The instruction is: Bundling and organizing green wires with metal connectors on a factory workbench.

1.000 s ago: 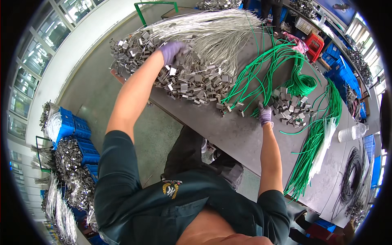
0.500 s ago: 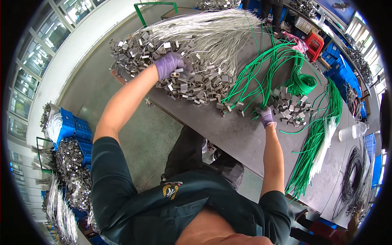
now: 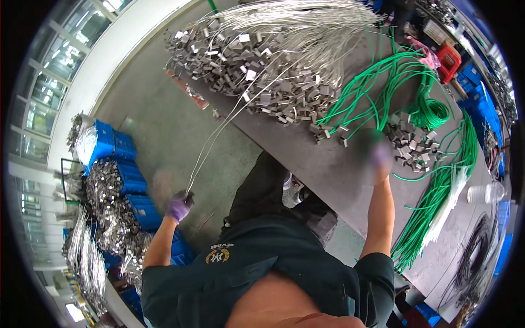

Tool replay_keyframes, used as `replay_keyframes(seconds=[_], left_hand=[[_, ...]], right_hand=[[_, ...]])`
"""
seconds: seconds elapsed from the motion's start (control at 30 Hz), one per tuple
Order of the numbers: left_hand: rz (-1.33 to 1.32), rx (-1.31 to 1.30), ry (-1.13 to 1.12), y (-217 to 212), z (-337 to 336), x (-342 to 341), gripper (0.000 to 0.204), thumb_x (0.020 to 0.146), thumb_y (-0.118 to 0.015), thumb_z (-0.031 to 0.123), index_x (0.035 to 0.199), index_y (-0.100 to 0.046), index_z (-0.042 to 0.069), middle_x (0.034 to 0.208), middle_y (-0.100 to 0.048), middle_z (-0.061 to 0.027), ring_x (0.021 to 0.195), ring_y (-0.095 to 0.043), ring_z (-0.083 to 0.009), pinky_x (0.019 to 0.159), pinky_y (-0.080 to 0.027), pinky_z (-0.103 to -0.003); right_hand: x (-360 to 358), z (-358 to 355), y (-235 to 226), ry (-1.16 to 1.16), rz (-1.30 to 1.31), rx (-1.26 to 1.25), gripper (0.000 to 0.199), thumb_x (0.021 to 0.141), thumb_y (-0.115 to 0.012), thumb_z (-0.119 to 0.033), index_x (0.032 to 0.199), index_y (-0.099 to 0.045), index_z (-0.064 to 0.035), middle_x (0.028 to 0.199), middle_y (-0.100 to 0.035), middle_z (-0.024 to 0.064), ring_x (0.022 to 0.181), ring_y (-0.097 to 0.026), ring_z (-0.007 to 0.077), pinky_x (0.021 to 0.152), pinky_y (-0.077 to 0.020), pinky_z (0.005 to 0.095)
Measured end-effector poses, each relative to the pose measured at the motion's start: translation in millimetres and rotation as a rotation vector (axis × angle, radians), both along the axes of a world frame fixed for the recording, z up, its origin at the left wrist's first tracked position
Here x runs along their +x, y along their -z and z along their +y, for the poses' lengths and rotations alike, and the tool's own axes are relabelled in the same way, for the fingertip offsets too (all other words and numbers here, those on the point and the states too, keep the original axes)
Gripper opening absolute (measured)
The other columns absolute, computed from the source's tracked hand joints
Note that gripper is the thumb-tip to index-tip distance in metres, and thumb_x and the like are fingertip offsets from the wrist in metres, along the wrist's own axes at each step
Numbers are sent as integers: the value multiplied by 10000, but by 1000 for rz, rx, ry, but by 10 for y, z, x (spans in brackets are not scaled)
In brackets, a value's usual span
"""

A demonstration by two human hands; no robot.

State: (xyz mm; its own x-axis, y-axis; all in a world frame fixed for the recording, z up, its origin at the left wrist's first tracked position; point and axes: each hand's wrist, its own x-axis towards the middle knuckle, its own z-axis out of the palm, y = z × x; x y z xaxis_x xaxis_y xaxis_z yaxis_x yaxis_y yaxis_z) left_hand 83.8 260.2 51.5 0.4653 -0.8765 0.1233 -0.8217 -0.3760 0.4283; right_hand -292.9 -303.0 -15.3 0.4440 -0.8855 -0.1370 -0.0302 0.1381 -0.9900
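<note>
OK, left hand [image 3: 179, 207] clenched on wires [image 3: 223, 125] running beyond it; likely light, springy, pinch ends. Right hand [image 3: 380, 158] blurred: can't tell.

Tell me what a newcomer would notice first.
Probably the bright green cords on the right of the table. Next, the big heap of metal pieces at its left, silvery wires behind. Then the gloved left hand over the floor, holding thin strands that stretch toward that heap.

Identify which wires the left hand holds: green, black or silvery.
Silvery: thin strands run from the left hand to the large metal-piece pile. The green wires and black coil lie on the table, away from that hand.
</note>
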Motion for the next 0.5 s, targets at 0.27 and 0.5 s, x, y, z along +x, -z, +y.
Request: replay_keyframes(seconds=[0.27,0.5], left_hand=[[737,64,-237,87,-518,-58,141,804,-500,61,919,-581,53,607,-539,-16,506,-501,-95,479,-423,-246],[715,-55,7,-1184,-2710,51,141,827,-531,173,889,-526,46,550,-449,7,456,-447,-85,400,-374,-245]], right_hand=[[-6,-28,110,19,7,-4,180,810,-574,-99,966,-528,-22,742,-609,62,595,-602,144,496,-462,233],[30,32,64,63,-29,-15,192,814,-568,-102,974,-534,0,749,-607,80,562,-600,169,483,-480,244]])
